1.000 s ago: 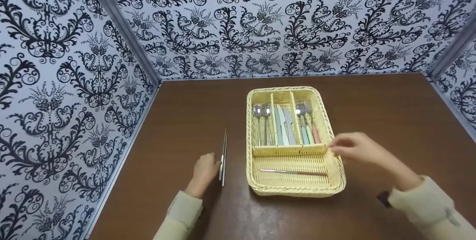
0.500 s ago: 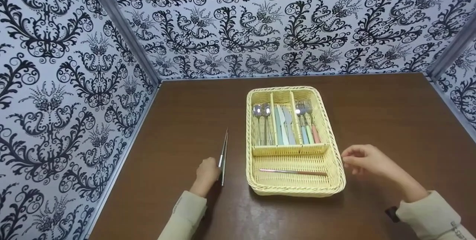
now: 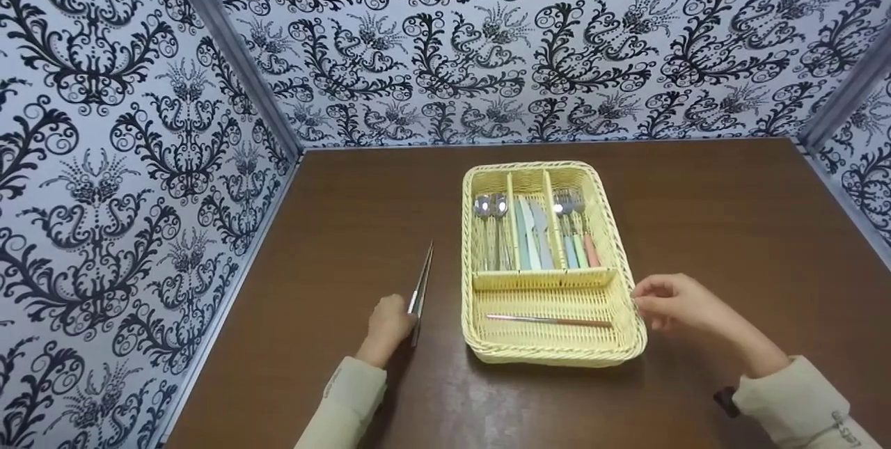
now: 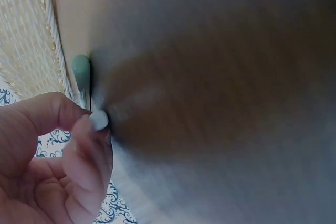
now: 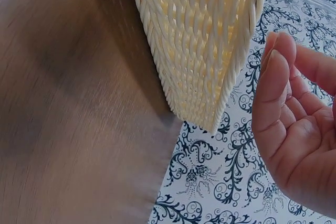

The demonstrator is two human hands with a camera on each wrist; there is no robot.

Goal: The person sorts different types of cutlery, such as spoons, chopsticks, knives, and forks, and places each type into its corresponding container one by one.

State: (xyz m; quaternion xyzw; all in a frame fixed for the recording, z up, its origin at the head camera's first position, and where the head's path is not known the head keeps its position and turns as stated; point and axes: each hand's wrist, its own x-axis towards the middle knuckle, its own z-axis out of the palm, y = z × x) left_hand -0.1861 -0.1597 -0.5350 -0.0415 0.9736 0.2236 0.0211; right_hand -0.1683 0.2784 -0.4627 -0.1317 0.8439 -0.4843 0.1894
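In the head view my left hand [image 3: 390,327] is left of the basket and pinches a thin chopstick-like stick [image 3: 420,289] with a metal shaft. The left wrist view shows its pale rounded end [image 4: 98,119] between thumb and fingers. A second stick with a green end [image 4: 81,69] lies close beside it. My right hand [image 3: 672,301] hovers by the right rim of a pale yellow wicker basket [image 3: 468,296], its fingers loosely bent and holding nothing. In the right wrist view, the thumb and fingertips [image 5: 278,45] come together apart from the basket wall.
The basket's back compartments hold spoons [image 3: 492,207], knives [image 3: 532,233] and colored-handle forks [image 3: 576,240]. One chopstick-like stick [image 3: 548,320] lies across its front compartment. A brown table [image 3: 362,212] lies beneath, with patterned walls [image 3: 487,38] behind and at both sides.
My right hand has come down from the basket's divider end to its right rim. The sticks by my left hand have swung slightly rightward at their far ends; the left hand shifted a little.
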